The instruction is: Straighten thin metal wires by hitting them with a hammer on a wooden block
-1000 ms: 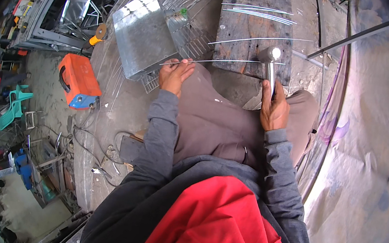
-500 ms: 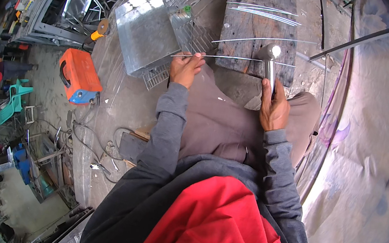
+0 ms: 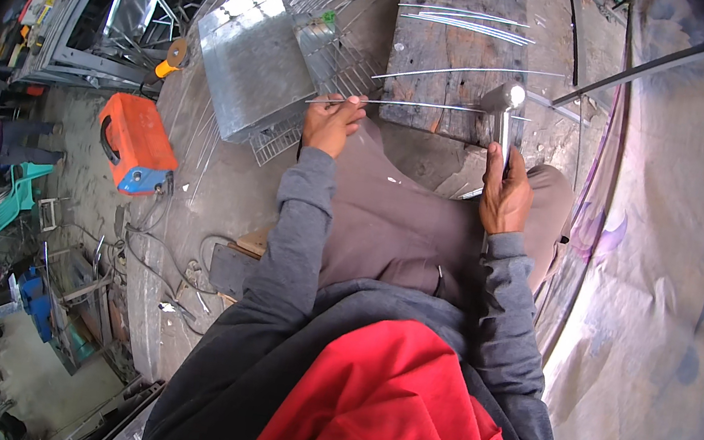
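Person's left hand [image 3: 332, 127] left of the wooden board [image 3: 445, 67], pinching a thin rod [image 3: 422, 105], right hand [image 3: 507, 192] gripping a hammer [image 3: 503, 122] (silvery, shiny-headed) near the board's right edge

Bright light washes out the stained, creased whitish sheet [image 3: 646, 306]; glare flecks the silver metal hammer [image 3: 503, 118] and grey sheet-metal box [image 3: 257, 63]; fisheye distortion bends the dim left rim.

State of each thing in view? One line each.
Left hand: closed on long rod
Right hand: gripping hammer
Hammer: held, contact with rod unclear
Long rod: lying across wooden board
Other rods: loose on board
Orange-blue machine: standing, power unclear
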### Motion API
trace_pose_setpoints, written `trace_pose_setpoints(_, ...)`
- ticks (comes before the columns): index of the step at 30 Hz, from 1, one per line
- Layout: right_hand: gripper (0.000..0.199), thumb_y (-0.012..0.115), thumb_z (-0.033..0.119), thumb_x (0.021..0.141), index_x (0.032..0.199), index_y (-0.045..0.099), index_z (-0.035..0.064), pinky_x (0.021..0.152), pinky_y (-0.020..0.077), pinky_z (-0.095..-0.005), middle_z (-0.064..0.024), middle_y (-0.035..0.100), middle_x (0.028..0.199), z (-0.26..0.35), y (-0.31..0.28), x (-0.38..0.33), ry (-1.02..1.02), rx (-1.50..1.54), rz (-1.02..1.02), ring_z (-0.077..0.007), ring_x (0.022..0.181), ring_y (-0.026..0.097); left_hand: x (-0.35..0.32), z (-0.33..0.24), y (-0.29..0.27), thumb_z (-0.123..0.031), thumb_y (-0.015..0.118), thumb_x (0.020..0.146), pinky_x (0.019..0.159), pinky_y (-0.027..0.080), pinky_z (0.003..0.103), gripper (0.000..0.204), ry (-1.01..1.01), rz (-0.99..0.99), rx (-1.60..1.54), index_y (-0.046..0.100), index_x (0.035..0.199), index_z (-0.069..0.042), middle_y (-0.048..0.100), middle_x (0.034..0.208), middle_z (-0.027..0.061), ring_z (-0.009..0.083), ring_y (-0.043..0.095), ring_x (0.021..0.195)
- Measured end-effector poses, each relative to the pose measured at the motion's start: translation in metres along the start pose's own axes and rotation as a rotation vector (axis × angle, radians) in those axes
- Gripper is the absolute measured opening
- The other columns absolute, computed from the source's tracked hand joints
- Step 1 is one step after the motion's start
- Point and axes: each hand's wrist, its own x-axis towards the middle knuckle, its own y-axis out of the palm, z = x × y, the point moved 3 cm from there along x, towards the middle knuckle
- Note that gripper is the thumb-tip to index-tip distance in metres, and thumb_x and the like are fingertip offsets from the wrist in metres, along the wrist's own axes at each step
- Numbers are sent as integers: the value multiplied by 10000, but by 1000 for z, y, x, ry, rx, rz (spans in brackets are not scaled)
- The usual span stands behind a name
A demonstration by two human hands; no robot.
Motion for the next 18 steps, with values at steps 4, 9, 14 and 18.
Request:
trace_pose_setpoints(4, 449, 544, 441, 1007, 1170, 622, 29, 713, 505, -499, -300, 660, 873, 9, -10, 0, -41, -23, -105, -493, 845, 648, 4, 2, -4, -219, 710, 934, 674, 540, 237, 403, 15, 11, -23, 448, 1158, -11, 735, 1066, 131, 169, 712, 893)
trace_pose_setpoints(9, 454, 524, 446, 1011, 1153, 624, 27, 713, 500, -500, -289, 662, 853, 17, -13, 3, -9, -39, -13, -494, 827, 645, 0, 0, -2, -219, 710, 934, 680, 545, 243, 428, 21, -8, -12, 432, 1170, 5, 729, 1077, 150, 186, 714, 904)
trace_pose_setpoints(14, 446, 538, 439, 1007, 1153, 629, 28, 703, 505, -493, -281, 666, 843, 17, -10, 5, -32, -31, 57, -479, 809, 657, -3, -2, -1, -215, 720, 922, 707, 553, 241, 405, 2, -37, -16, 469, 1179, -29, 726, 1087, 129, 163, 709, 908)
trace_pose_setpoints(18, 436, 566, 413, 1002, 1189, 631, 26, 670, 513, -471, -272, 671, 834, 25, -6, -8, -72, 29, -37, -444, 758, 674, -4, -2, -3, -221, 728, 916, 691, 554, 233, 386, 13, -40, -31, 488, 1151, -31, 729, 1066, 128, 161, 713, 885)
